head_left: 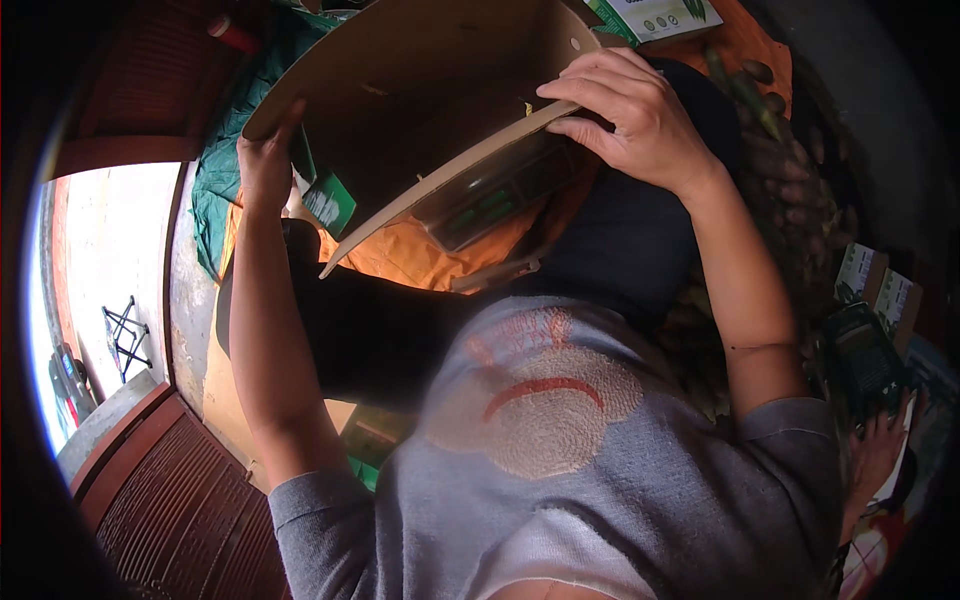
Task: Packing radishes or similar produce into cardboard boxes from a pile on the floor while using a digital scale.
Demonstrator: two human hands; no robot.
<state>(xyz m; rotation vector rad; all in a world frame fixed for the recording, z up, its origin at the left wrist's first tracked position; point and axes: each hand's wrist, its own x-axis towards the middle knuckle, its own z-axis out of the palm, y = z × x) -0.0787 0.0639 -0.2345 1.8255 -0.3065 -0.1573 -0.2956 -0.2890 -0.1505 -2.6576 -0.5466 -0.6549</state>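
Observation:
A large open cardboard box [400, 60] is tilted in front of me, its dark inside facing me. My left hand [268, 165] grips the box's left side, the thumb inside and the other fingers hidden behind the cardboard. My right hand [625, 115] pinches the near flap edge at the right, with its thumb below and fingers above. Under the flap, partly hidden, a digital scale [480, 215] with a green display lies on an orange sheet [400, 255]. A small yellow bit [529, 108] shows by the flap's edge.
Green-and-white cartons [660, 15] stand at the top right, smaller ones [880, 285] farther right. Brownish tubers [795, 180] are heaped beside my leg. Another person's hand [880, 445] is at the lower right. A green tarp [220, 190] and red-brown wooden panels [180, 500] lie left.

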